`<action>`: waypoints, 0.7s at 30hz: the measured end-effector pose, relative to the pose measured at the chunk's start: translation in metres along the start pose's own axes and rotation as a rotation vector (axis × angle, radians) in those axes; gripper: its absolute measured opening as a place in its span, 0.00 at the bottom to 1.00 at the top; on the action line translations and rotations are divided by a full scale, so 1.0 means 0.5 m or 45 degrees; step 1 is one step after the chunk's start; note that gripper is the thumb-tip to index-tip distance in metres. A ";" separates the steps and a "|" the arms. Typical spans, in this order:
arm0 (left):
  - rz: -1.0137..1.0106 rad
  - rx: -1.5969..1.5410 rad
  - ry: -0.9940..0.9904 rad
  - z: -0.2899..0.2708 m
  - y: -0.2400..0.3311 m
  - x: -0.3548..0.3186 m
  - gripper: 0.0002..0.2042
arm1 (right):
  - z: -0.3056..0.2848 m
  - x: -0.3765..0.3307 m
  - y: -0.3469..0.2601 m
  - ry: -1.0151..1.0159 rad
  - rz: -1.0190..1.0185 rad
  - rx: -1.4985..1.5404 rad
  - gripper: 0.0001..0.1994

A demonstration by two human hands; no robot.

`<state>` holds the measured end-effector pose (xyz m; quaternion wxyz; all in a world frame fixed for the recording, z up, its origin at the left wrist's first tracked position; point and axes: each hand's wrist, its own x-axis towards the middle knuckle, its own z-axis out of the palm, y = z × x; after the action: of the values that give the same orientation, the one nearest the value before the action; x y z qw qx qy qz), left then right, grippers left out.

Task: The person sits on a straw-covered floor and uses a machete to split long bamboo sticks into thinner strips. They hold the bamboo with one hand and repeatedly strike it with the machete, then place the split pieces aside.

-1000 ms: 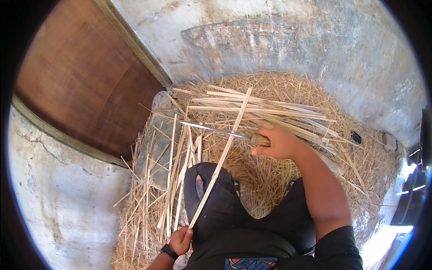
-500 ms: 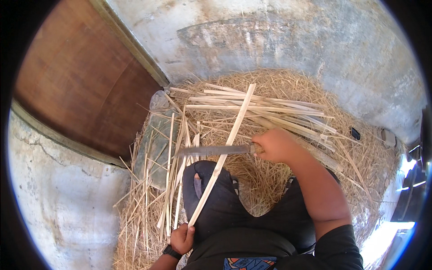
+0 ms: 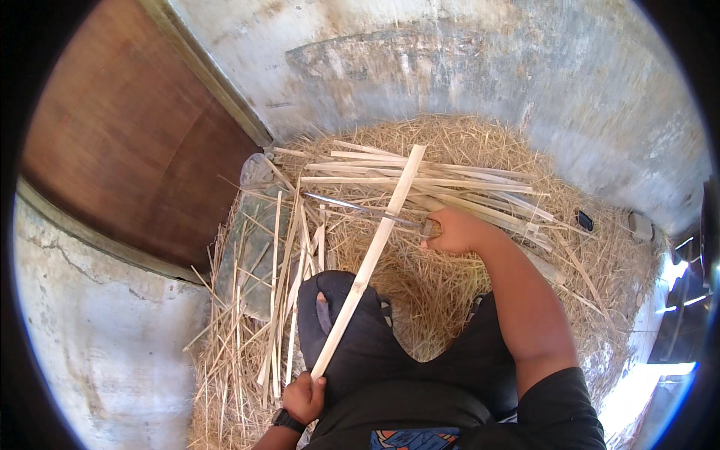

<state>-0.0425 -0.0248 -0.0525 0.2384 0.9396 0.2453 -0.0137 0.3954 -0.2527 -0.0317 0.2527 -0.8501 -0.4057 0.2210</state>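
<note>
My left hand (image 3: 304,397), a dark watch on its wrist, grips the near end of a long pale split-bamboo strip (image 3: 365,274). The strip slants up and away to the right, passing over my left knee (image 3: 326,300). My right hand (image 3: 452,229) is closed round the handle of a long machete (image 3: 339,202). Its thin blade points left and crosses the strip's upper half, seen nearly edge-on. Whether the blade touches the strip I cannot tell.
Beyond my hands lies a pile of bamboo strips (image 3: 465,182) on straw-like shavings (image 3: 427,289). More thin strips (image 3: 277,300) lie at left beside a grey stone slab (image 3: 259,232). A brown door (image 3: 135,142) and stained walls (image 3: 480,67) enclose the spot. A small black object (image 3: 585,220) rests at right.
The machete has moved away from me, up along the strip, and its blade has turned from showing its flat side to nearly edge-on. My left hand still grips the strip's near end.
</note>
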 end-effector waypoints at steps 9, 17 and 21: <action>0.022 0.025 -0.021 -0.014 -0.005 0.002 0.19 | 0.013 -0.037 -0.136 -0.302 -0.142 -0.280 0.17; 0.062 -0.108 -0.040 -0.012 -0.006 0.017 0.19 | -0.028 -0.035 -0.032 0.047 0.000 -0.042 0.17; 0.037 -0.056 -0.056 -0.007 -0.021 0.017 0.19 | -0.019 -0.045 -0.050 -0.021 -0.114 -0.112 0.18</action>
<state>-0.0402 -0.0112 -0.0553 0.2646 0.9370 0.2266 -0.0254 0.3736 -0.2596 -0.0053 0.2215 -0.8396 -0.4546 0.1984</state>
